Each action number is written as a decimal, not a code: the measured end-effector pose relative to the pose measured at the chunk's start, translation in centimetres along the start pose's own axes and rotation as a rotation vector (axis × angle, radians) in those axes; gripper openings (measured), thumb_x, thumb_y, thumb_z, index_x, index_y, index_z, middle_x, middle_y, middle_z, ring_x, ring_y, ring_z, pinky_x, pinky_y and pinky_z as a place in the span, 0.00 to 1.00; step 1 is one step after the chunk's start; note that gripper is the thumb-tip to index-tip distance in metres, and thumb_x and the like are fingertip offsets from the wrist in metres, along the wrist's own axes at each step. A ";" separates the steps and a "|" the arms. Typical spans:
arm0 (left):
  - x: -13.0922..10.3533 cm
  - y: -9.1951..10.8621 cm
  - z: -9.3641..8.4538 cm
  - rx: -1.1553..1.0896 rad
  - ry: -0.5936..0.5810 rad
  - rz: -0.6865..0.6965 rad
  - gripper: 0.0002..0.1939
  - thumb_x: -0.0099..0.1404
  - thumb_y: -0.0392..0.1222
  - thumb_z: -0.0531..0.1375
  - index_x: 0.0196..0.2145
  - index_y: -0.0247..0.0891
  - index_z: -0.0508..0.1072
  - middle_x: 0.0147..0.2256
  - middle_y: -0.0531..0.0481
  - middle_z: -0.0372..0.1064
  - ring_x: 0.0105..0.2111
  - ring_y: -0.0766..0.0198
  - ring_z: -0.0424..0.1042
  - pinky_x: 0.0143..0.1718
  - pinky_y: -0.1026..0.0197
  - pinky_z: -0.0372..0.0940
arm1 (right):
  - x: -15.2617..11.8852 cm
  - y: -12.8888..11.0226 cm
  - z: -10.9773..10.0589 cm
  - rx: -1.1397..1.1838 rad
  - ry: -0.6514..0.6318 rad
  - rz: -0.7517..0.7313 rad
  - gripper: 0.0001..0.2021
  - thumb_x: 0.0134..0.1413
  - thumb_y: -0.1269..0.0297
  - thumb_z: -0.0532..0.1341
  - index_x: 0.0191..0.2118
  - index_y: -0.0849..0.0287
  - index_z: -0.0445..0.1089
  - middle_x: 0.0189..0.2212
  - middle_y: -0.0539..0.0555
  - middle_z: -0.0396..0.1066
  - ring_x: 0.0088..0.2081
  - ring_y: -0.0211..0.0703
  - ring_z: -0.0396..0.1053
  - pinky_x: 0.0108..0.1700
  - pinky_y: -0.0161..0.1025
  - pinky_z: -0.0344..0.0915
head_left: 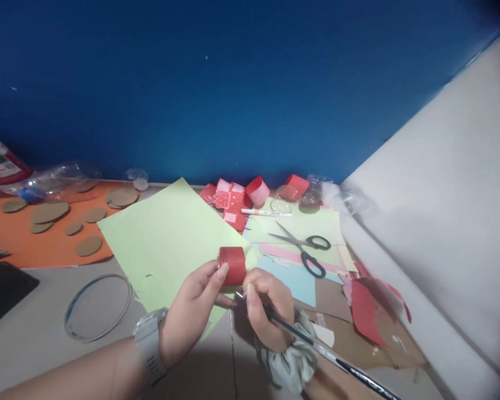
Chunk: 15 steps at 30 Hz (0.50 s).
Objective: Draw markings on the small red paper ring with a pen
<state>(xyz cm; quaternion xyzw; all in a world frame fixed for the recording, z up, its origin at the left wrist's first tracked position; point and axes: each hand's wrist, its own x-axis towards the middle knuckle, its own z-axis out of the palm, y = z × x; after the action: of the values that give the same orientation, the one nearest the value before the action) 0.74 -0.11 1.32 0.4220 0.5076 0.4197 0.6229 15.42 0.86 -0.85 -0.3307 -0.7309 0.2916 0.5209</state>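
Observation:
My left hand (195, 291), with a watch on its wrist, is closed on a short red roll (232, 265) that bears rows of small dark marks. The thumb presses its near left side. A slim dark and clear pen (323, 350) is gripped in my right hand (270, 305), its metal tip pointing left just below the roll. The right fingertips lie at the roll's lower right edge; I cannot tell whether they touch it. Beneath the hands lies a large light green sheet (166, 233).
Open black-handled scissors (304, 244) rest on coloured papers at the right. Red paper rings (257, 191) and a white marker (266, 213) are behind the hands. Cardboard discs (50, 212) lie on orange paper at the left, with a tape-like ring (72, 319) and dark phone (8, 291) nearer.

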 end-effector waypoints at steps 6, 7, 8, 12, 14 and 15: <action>-0.1 0.2 0.2 -0.002 -0.029 -0.029 0.17 0.69 0.48 0.55 0.46 0.34 0.75 0.43 0.45 0.76 0.28 0.64 0.76 0.32 0.63 0.74 | 0.3 0.0 0.0 -0.033 0.046 0.077 0.09 0.57 0.74 0.55 0.28 0.54 0.58 0.23 0.46 0.62 0.23 0.36 0.60 0.26 0.35 0.58; -0.1 0.2 0.3 0.001 -0.025 -0.031 0.17 0.69 0.48 0.55 0.46 0.34 0.75 0.43 0.45 0.76 0.27 0.64 0.76 0.32 0.62 0.74 | 0.3 0.0 0.0 -0.034 0.051 0.078 0.09 0.57 0.74 0.55 0.29 0.54 0.58 0.23 0.46 0.62 0.23 0.36 0.60 0.26 0.35 0.58; -0.1 0.2 0.4 0.009 -0.019 -0.032 0.17 0.69 0.48 0.55 0.46 0.34 0.75 0.43 0.45 0.76 0.27 0.64 0.76 0.32 0.62 0.75 | 0.3 0.1 0.0 -0.037 0.055 0.075 0.09 0.57 0.74 0.55 0.29 0.54 0.58 0.23 0.46 0.62 0.23 0.36 0.60 0.26 0.35 0.58; -0.1 -0.2 0.3 0.032 -0.017 -0.013 0.18 0.69 0.50 0.54 0.46 0.35 0.76 0.41 0.47 0.76 0.27 0.64 0.75 0.32 0.62 0.75 | 0.1 0.1 -0.1 -0.090 0.039 0.072 0.10 0.57 0.74 0.55 0.27 0.55 0.57 0.23 0.47 0.63 0.23 0.35 0.59 0.25 0.35 0.57; -0.1 -0.5 0.2 0.036 -0.027 -0.006 0.19 0.70 0.51 0.54 0.45 0.35 0.76 0.40 0.47 0.76 0.28 0.64 0.75 0.33 0.62 0.75 | 0.1 0.1 -0.2 -0.124 0.011 0.086 0.10 0.58 0.73 0.56 0.27 0.55 0.57 0.23 0.47 0.63 0.22 0.35 0.58 0.25 0.35 0.56; -0.1 -0.6 0.2 0.038 -0.031 -0.005 0.19 0.70 0.51 0.54 0.44 0.35 0.76 0.40 0.47 0.76 0.28 0.64 0.74 0.33 0.62 0.75 | 0.1 0.1 -0.2 -0.136 -0.004 0.096 0.10 0.58 0.72 0.56 0.28 0.55 0.57 0.23 0.47 0.63 0.22 0.35 0.58 0.25 0.35 0.56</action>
<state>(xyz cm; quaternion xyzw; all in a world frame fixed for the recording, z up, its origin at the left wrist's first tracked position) 0.98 -0.37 0.79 0.4391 0.5069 0.4016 0.6237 15.60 0.99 -0.86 -0.3995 -0.7334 0.2666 0.4811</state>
